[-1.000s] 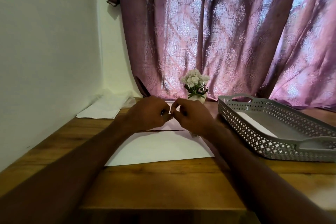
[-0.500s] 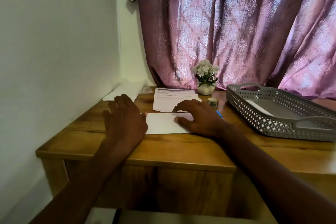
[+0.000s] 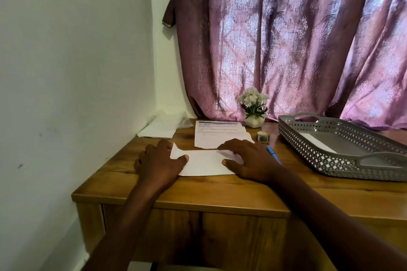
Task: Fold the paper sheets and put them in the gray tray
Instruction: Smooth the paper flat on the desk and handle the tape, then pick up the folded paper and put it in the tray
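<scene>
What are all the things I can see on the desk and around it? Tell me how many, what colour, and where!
Folded paper sheet: one, white, front of desk, under both hands.
Printed sheet: one, white with dark header, behind the folded one.
Paper pile: white, back left corner; count unclear.
Flower pot: one, white, by the curtain.
Tape roll: one, beside the pot.
Pen: one, blue, by the right hand.
Tray: one, gray, right side, white paper inside.
Curtain: pink-purple, behind.
Desk: one, brown wood.
Left hand: flat on paper.
Right hand: flat on paper.
</scene>
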A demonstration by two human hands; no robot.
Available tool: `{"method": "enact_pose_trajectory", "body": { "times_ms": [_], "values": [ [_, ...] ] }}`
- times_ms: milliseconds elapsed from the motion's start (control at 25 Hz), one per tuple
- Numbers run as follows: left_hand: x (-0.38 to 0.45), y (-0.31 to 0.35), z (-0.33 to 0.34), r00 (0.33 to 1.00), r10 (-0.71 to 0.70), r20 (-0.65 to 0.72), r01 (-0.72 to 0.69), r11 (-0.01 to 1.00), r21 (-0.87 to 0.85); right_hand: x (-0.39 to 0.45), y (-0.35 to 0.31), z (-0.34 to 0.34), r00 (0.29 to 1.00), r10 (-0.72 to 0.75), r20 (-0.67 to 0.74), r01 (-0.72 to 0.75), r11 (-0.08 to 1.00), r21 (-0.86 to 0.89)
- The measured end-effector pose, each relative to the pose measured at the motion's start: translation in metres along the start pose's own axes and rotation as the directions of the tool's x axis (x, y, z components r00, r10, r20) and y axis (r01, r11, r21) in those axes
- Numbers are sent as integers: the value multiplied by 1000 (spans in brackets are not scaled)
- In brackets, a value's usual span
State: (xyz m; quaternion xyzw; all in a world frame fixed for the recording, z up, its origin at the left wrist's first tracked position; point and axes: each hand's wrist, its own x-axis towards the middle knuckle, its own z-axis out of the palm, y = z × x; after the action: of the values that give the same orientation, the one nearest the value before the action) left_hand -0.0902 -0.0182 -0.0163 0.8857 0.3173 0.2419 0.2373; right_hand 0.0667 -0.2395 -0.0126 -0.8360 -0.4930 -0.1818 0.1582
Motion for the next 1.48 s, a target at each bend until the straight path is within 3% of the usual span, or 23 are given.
{"method": "enact_pose_trajectory", "body": {
  "times_ms": [120, 240, 440, 560, 680, 840, 1000, 1160, 1280, 1360, 1480],
  "values": [
    [-5, -4, -9, 1000, 15, -21, -21, 947, -321, 3, 1, 1, 1000, 25, 17, -25, 999, -28],
    [-10, -4, -14, 997, 67, -35, -74, 759, -647, 5, 1, 3, 1000, 21, -21, -22, 997, -72],
    [-16, -1, -24, 993, 44, -112, -119, 509, -853, 7, 2, 2, 992, 38, -119, -43, 998, -42],
    [-18, 1, -24, 985, 23, -172, -164, 442, -882, 8, -6, -4, 946, -17, -324, -1, 999, -53],
    [-14, 3, -21, 955, -9, -298, -252, 508, -823, 14, -8, -23, 883, -11, -469, 46, 997, 63],
    [11, 33, -29, 932, 56, -358, -336, 500, -798, 28, 14, -75, 835, 193, -516, 27, 921, 388],
    [54, 109, -41, 899, 158, -409, -438, 382, -814, 37, 56, -134, 781, 294, -551, -7, 886, 463],
    [103, 199, -31, 895, 254, -367, -422, 215, -881, 31, 103, -164, 705, 438, -557, -51, 816, 576],
    [130, 260, -3, 913, 307, -268, -321, 141, -936, 17, 143, -173, 631, 618, -470, -120, 676, 727],
    [139, 296, 21, 932, 299, -205, -259, 153, -954, 2, 167, -179, 598, 719, -354, -203, 563, 801],
    [144, 337, 68, 972, 209, -109, -167, 281, -945, -22, 199, -171, 557, 804, -209, -381, 470, 796]
  ]
}}
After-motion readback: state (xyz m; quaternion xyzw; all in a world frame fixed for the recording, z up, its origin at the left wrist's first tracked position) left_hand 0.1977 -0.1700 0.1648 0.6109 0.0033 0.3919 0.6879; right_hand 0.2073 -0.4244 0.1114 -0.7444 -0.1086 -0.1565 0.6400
